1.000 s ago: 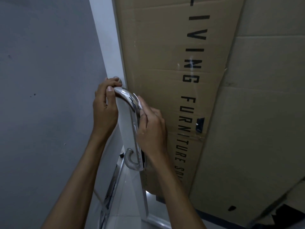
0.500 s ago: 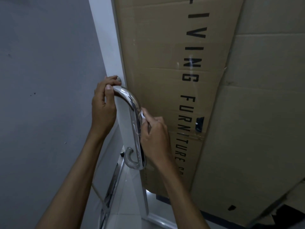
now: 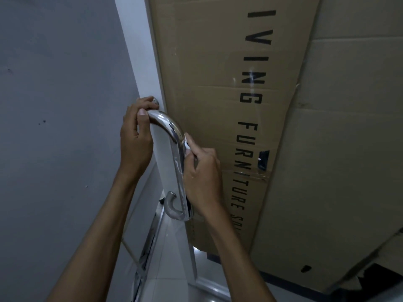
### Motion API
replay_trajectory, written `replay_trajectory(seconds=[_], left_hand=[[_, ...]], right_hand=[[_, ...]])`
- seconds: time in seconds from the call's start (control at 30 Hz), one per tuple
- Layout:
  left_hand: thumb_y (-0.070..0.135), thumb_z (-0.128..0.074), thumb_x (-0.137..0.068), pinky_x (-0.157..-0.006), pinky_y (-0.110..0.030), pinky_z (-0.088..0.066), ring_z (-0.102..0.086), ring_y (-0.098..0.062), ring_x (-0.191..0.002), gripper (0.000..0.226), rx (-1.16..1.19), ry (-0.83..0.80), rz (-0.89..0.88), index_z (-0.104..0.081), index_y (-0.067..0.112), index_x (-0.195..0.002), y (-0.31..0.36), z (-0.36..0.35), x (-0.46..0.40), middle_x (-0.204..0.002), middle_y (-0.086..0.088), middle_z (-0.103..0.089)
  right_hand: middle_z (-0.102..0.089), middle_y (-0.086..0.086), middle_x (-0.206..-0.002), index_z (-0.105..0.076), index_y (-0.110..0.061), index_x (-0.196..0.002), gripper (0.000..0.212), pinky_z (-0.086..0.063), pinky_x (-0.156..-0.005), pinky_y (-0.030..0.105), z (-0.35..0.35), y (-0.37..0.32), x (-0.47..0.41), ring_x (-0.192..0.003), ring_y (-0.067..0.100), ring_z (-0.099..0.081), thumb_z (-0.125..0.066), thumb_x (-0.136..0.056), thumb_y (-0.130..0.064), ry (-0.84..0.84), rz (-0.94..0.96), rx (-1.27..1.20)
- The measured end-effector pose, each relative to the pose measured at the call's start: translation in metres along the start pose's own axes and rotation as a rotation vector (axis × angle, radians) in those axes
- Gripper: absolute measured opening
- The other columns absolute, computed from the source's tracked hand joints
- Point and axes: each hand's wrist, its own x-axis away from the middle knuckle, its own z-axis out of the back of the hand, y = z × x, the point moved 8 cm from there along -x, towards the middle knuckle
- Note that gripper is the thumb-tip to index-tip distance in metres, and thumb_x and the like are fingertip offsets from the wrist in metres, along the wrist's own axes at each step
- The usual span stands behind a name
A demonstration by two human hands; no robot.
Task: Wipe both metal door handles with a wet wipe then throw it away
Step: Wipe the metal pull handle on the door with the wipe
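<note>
A large cardboard sheet [image 3: 218,105] is crowding the metal handle [image 3: 177,162] on its right. Open room is lying leftward, beside the grey wall [image 3: 54,105].

**Bare arms, nothing worn**

2 forearms come up from below, both bare to the frame's edge, with no sleeve showing. The left hand [image 3: 135,138] and right hand [image 3: 201,177] carry no ring, watch, band or glove. Fingernails short and plain.

You stood at a doorway indoors, likely a home or storeroom: a white door edge [image 3: 139,62], grey wall [image 3: 54,105], tiled floor [image 3: 165,264], and furniture cardboard [image 3: 207,73] leaning.
</note>
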Motion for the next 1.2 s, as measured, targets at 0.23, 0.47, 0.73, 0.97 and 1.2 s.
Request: replay_trajectory(seconds=[0.23,0.47,0.73,0.97,1.2], left_hand=[[0.019,-0.032,-0.114,-0.114,-0.048,-0.045,-0.059,-0.020,-0.132,0.037,-0.007,0.017,-0.001,-0.066,0.007,-0.121,0.002,-0.001,0.000,-0.134,-0.008,-0.066],[0.018,-0.033,-0.114,-0.113,-0.047,-0.045,-0.060,-0.019,-0.131,0.036,-0.003,0.029,-0.001,-0.065,0.004,-0.121,0.002,0.001,0.000,-0.130,-0.007,-0.068],[0.017,-0.033,-0.114,-0.113,-0.049,-0.045,-0.059,-0.020,-0.131,0.036,-0.010,0.043,-0.020,-0.065,0.004,-0.121,0.004,0.001,0.001,-0.129,-0.007,-0.068],[0.016,-0.033,-0.114,-0.112,-0.049,-0.045,-0.061,-0.021,-0.129,0.035,-0.004,0.054,-0.030,-0.065,0.003,-0.121,0.004,0.001,0.001,-0.128,-0.008,-0.068],[0.015,-0.033,-0.114,-0.112,-0.048,-0.046,-0.061,-0.020,-0.129,0.036,0.003,0.053,-0.017,-0.065,0.002,-0.121,0.003,-0.001,0.001,-0.128,-0.009,-0.068]], right_hand=[[-0.057,-0.004,-0.125,-0.041,-0.043,-0.151,0.044,-0.047,-0.078,0.008,-0.002,0.003,0.014,-0.102,0.002,-0.057,-0.043,-0.110,-0.027,0.050,0.005,0.059],[-0.067,0.008,-0.132,-0.044,-0.028,-0.154,0.054,-0.061,-0.084,0.041,-0.010,-0.003,0.048,-0.113,0.021,-0.066,-0.054,-0.104,-0.011,0.154,0.049,0.284],[-0.056,0.000,-0.150,-0.043,-0.026,-0.156,0.063,-0.057,-0.099,0.044,-0.019,-0.006,0.054,-0.141,0.019,-0.050,-0.060,-0.099,-0.004,0.173,0.081,0.364],[-0.043,-0.010,-0.159,-0.034,-0.029,-0.160,0.067,-0.052,-0.107,0.040,-0.027,-0.016,0.050,-0.147,0.017,-0.040,-0.054,-0.100,-0.005,0.191,0.143,0.390],[-0.037,-0.014,-0.162,-0.032,-0.030,-0.161,0.066,-0.046,-0.113,0.042,-0.031,-0.015,0.043,-0.152,0.017,-0.033,-0.048,-0.100,-0.009,0.230,0.127,0.445]])
